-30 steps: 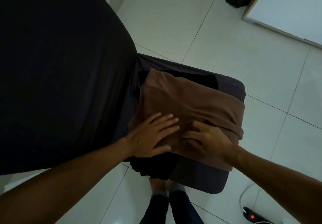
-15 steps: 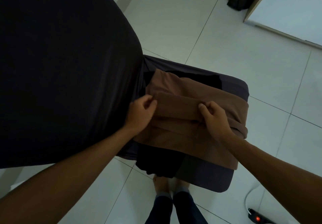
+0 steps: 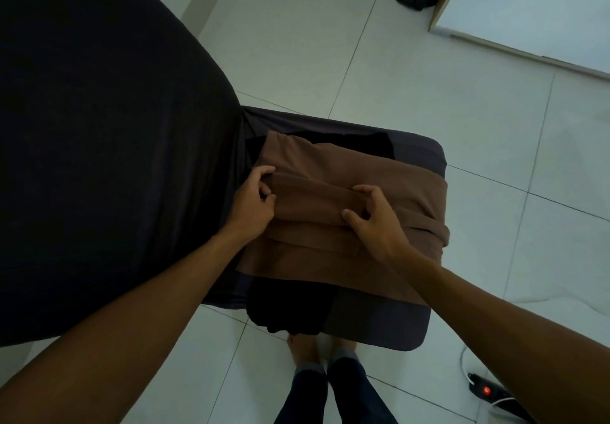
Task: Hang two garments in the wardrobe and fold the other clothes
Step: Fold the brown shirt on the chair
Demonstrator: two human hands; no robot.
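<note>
Hands pinch fold of brown garment (image 3: 333, 199): left hand (image 3: 252, 204), right hand (image 3: 373, 222)

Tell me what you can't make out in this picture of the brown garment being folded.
- Head view: what kind of garment the brown garment is; its folds hide that.
- Black clothes beneath: mostly covered by it.
- Power strip: cut off by the right arm.

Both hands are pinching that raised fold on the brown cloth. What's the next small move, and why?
Probably carry the fold away from the body and lay it flat. The left hand and right hand each pinch an end of a raised ridge across the brown cloth, which lies part-folded on the dark stool, so the fold looks unfinished.
</note>
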